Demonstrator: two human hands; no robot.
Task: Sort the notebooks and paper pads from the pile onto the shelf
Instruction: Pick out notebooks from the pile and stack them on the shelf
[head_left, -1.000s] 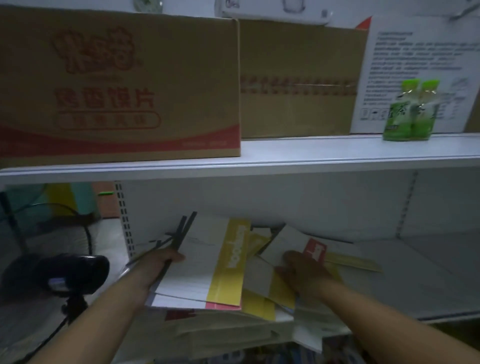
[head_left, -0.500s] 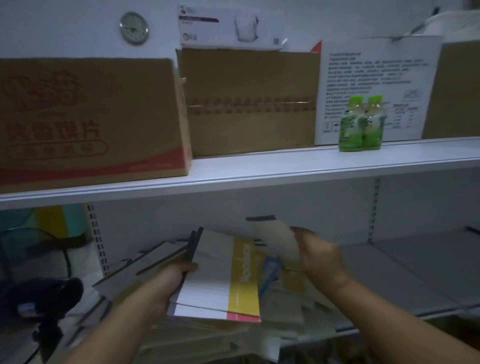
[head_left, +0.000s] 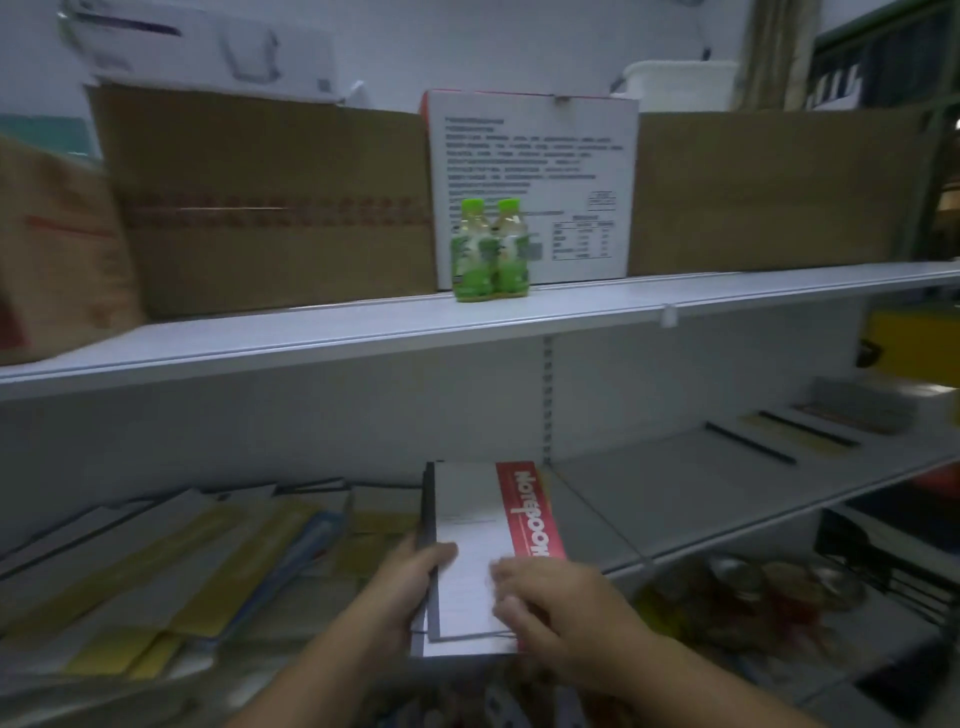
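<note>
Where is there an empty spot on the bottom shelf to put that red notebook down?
The bare patch is right of the red notebook, stretching to the flat pads at the lower shelf's far right. Left of the notebook it is crowded: the pile of yellow and white pads overlaps there.

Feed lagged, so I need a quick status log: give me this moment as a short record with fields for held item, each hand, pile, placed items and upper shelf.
held item: red-banded notebook, atop a thin stack
left hand: grips the stack's left edge
right hand: rests on the notebook's lower right
pile: yellow and white pads, lower shelf left of the hands
placed items: a few notebooks lying flat, far right of lower shelf
upper shelf: cardboard boxes, two green bottles
</note>
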